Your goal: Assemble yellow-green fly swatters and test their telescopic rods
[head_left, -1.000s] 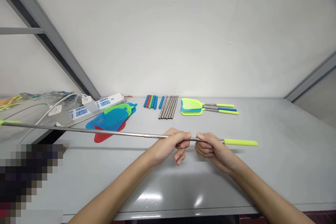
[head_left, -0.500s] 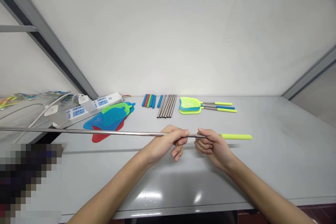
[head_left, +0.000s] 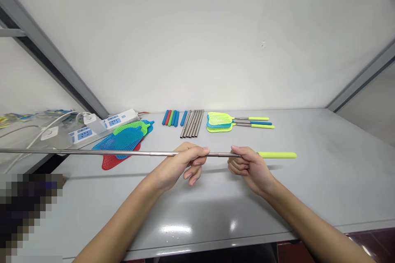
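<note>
A long telescopic rod (head_left: 123, 153) stretches level above the table, out past the left edge of the view, so its far end is hidden. Its yellow-green handle (head_left: 277, 155) sticks out to the right. My left hand (head_left: 182, 164) pinches the metal shaft between thumb and fingers. My right hand (head_left: 249, 168) is closed around the rod just left of the handle. Behind the rod, at the left, loose swatter heads in blue (head_left: 123, 141), green (head_left: 145, 126) and red (head_left: 111, 162) overlap in a pile.
Near the wall lie several coloured grips (head_left: 170, 118) and a row of metal rods (head_left: 193, 124). Fly swatters (head_left: 219, 119) with handles rest right of them. A power strip (head_left: 114, 121) with white cables stands at the left. The grey table (head_left: 324, 164) extends right.
My left hand has slid left along the shaft, away from my right hand, baring more metal between them. The right hand still grips near the handle. The view has shifted slightly.
</note>
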A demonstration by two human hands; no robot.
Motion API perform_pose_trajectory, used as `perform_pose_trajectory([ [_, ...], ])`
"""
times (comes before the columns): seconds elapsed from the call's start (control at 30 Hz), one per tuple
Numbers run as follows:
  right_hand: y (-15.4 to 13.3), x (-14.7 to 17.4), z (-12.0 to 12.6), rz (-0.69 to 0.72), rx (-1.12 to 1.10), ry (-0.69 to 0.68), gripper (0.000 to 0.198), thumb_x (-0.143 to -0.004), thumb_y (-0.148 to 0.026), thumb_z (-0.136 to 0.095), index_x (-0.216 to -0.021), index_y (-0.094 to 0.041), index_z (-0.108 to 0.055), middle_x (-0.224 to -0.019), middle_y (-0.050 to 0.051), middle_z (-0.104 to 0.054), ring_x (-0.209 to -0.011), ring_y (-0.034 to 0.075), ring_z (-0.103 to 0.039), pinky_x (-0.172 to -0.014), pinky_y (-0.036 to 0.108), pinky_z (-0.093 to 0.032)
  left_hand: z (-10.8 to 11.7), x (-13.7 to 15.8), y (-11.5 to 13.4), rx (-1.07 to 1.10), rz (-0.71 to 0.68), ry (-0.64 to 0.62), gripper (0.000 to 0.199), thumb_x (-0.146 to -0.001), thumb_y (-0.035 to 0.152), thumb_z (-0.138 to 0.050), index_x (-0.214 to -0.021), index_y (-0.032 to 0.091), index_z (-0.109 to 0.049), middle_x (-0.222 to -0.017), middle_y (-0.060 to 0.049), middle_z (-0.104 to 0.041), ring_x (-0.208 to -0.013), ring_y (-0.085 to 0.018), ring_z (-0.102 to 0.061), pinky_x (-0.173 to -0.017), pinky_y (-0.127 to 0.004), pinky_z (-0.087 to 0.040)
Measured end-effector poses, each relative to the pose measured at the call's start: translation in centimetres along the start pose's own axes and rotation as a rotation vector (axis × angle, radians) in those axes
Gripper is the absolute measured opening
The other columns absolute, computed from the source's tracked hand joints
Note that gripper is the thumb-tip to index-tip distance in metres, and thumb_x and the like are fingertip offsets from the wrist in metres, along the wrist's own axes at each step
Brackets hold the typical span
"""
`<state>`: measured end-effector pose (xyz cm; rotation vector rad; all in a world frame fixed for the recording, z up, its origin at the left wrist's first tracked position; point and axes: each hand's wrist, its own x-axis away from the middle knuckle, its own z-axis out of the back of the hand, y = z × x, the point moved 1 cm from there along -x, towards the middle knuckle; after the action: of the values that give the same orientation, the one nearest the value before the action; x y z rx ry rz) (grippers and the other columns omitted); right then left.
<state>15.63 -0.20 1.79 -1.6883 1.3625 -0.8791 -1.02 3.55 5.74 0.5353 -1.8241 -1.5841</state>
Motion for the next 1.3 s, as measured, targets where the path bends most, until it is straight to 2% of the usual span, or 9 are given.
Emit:
perform_pose_trajectory([
  [0.53,-1.2,0.1,0.4,0.014,0.042,0.022,0.044,-0.074,-0.027,-0.049,-0.046,-0.019,-0.015,-0.044,-0.007,-0.009,-0.039,0.005,-0.012,-0.045,0.028,-0.007,1.6,1.0,1.0,-0.009,0.008,0.024,0.037,-0.077,0.03,-0.042,-0.043,0.017,-0.033,-0.027,0.006,-0.028,-0.03,-0.008,-0.036,-0.038,-0.022,-0.025],
  [0.87,-1.2,-0.4,1.0,0.094,0.11,0.067,0.046,-0.073,-0.03,-0.05,-0.044,-0.019,-0.016,-0.044,-0.006,-0.011,-0.041,0.006,-0.015,-0.044,0.027,-0.01,0.3,0.3,0.0,0.043,0.045,0.022,0.036,-0.079,0.035,-0.037,-0.048,0.017,-0.034,-0.033,0.006,-0.034,-0.036,-0.008,-0.039,-0.043,-0.021,-0.029],
  [1.17,1.1,0.2,-1.1,0.043,0.093,-0.144,0.047,-0.08,-0.04,-0.037,-0.041,-0.018,-0.025,-0.037,-0.006,-0.026,-0.036,0.006,-0.027,-0.043,0.025,-0.018,-1.3,0.1,-0.8,-0.103,-0.084,0.025,0.036,-0.078,0.035,-0.041,-0.047,0.016,-0.038,-0.037,0.004,-0.039,-0.039,-0.007,-0.039,-0.047,-0.021,-0.032],
  [1.3,1.4,0.2,-1.6,0.022,0.064,-0.157,0.047,-0.079,-0.044,-0.038,-0.041,-0.018,-0.027,-0.036,-0.006,-0.027,-0.034,0.006,-0.027,-0.042,0.025,-0.019,-2.1,0.0,-1.4,-0.045,-0.072,-0.008,0.037,-0.081,0.035,-0.034,-0.05,0.016,-0.038,-0.037,0.004,-0.039,-0.04,-0.008,-0.039,-0.049,-0.021,-0.034],
])
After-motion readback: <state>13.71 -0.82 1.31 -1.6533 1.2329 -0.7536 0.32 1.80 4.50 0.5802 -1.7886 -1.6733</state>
